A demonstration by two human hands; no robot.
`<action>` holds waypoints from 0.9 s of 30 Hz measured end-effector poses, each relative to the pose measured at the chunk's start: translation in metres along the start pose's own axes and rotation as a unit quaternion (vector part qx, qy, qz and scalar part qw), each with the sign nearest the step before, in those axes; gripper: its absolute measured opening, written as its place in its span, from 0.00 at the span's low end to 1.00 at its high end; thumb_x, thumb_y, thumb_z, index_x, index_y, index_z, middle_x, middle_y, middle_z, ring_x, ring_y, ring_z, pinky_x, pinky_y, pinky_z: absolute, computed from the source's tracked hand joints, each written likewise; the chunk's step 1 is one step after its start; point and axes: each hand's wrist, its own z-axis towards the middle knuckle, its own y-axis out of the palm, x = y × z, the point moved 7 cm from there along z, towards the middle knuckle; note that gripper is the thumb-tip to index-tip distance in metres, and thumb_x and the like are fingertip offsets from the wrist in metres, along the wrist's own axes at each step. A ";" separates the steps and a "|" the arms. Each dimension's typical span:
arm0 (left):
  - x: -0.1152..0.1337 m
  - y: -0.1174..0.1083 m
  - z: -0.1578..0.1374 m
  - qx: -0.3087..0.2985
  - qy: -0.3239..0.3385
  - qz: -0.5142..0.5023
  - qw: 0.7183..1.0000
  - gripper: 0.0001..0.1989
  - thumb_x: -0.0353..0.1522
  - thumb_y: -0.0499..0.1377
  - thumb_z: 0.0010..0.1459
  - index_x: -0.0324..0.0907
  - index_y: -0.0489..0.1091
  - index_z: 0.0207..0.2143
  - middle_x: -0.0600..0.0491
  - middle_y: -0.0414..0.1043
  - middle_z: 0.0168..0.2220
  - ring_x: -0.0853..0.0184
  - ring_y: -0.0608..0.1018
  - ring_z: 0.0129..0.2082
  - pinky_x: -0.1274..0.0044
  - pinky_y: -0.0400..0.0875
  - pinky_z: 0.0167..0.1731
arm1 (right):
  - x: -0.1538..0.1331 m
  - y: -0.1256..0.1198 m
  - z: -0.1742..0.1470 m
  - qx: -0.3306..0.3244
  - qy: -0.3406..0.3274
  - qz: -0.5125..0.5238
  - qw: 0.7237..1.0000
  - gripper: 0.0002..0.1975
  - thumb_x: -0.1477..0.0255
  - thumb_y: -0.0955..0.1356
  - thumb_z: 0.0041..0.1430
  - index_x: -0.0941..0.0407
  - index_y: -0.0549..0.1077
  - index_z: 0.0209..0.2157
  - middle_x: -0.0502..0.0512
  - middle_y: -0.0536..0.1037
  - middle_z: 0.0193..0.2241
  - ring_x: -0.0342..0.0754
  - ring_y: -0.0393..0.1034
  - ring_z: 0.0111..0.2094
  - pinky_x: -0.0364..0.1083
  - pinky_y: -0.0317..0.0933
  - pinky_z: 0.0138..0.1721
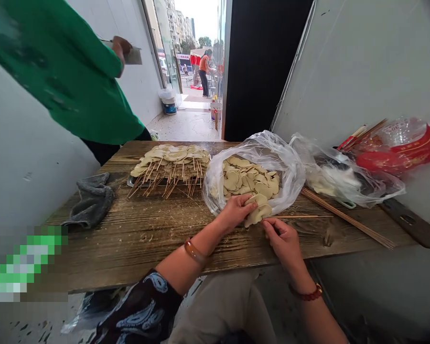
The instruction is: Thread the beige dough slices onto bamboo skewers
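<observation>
My left hand (236,210) is closed on a few thin, round, pale beige slices (258,210), which look like a sliced food. At their lower right edge, my right hand (280,234) is closed with thumb and fingertips pinched on what looks like a bamboo skewer (301,216). That skewer runs out to the right above the hand; its other end is hidden by the fingers and slices. Just behind my hands, an open clear plastic bag (290,167) holds many loose slices (249,174). Left of the bag, threaded skewers (172,162) lie piled on a metal tray (130,181).
Bare skewers (351,220) lie in a bundle at right, near plastic bags (344,177) and a dark-handled blade (412,222). A grey cloth (91,200) lies on the wooden table (146,239) at left. Behind it, a person in green (75,81) holds a flat metal blade (133,56).
</observation>
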 end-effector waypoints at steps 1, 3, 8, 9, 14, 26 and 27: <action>0.001 0.001 0.000 -0.001 0.005 0.013 1.000 0.17 0.43 0.62 0.47 0.37 0.66 0.22 0.59 0.59 0.17 0.77 0.59 0.18 0.83 0.51 0.18 | 0.001 0.000 0.000 0.003 0.003 0.001 1.000 0.15 0.63 0.64 0.58 0.59 0.75 0.29 0.47 0.64 0.17 0.41 0.57 0.20 0.40 0.52 0.22; 0.002 0.000 0.000 -0.006 0.009 0.035 0.999 0.18 0.43 0.62 0.48 0.36 0.66 0.21 0.59 0.59 0.17 0.78 0.60 0.18 0.83 0.53 0.18 | 0.002 -0.001 -0.001 0.010 0.008 0.008 1.000 0.15 0.62 0.64 0.58 0.59 0.75 0.29 0.47 0.64 0.18 0.41 0.57 0.20 0.40 0.52 0.21; 0.006 -0.029 0.007 0.063 0.018 0.004 0.998 0.19 0.42 0.59 0.52 0.36 0.70 0.38 0.50 0.73 0.29 0.71 0.74 0.25 0.80 0.68 0.27 | 0.017 -0.007 -0.001 0.071 0.068 0.078 0.992 0.17 0.59 0.66 0.55 0.60 0.75 0.33 0.47 0.65 0.18 0.40 0.56 0.19 0.39 0.51 0.19; 0.007 -0.039 0.009 0.100 0.034 0.016 0.994 0.18 0.41 0.58 0.53 0.36 0.70 0.39 0.48 0.74 0.31 0.70 0.75 0.27 0.79 0.68 0.28 | 0.021 -0.008 -0.002 0.089 0.081 0.102 0.988 0.18 0.58 0.67 0.55 0.60 0.75 0.34 0.46 0.65 0.18 0.40 0.55 0.18 0.39 0.51 0.18; 0.013 -0.066 0.016 0.197 0.125 0.285 0.930 0.10 0.32 0.55 0.55 0.39 0.73 0.37 0.48 0.76 0.34 0.66 0.75 0.33 0.75 0.70 0.35 | 0.029 -0.010 -0.001 0.131 0.092 0.167 0.973 0.19 0.57 0.68 0.54 0.60 0.75 0.35 0.46 0.64 0.18 0.38 0.54 0.17 0.38 0.50 0.17; 0.008 -0.030 0.016 0.057 0.142 0.618 0.771 0.15 0.29 0.53 0.55 0.42 0.73 0.45 0.50 0.70 0.51 0.60 0.67 0.52 0.68 0.59 0.54 | 0.027 -0.009 0.001 0.118 0.074 0.109 0.984 0.21 0.55 0.66 0.54 0.60 0.76 0.34 0.47 0.66 0.18 0.40 0.56 0.18 0.39 0.51 0.18; 0.007 -0.030 0.016 0.056 0.140 0.622 0.768 0.16 0.29 0.52 0.55 0.42 0.72 0.45 0.50 0.70 0.51 0.60 0.67 0.52 0.68 0.59 0.54 | 0.027 -0.008 0.001 0.117 0.073 0.109 0.984 0.20 0.55 0.66 0.54 0.60 0.76 0.34 0.47 0.66 0.18 0.40 0.56 0.18 0.39 0.51 0.18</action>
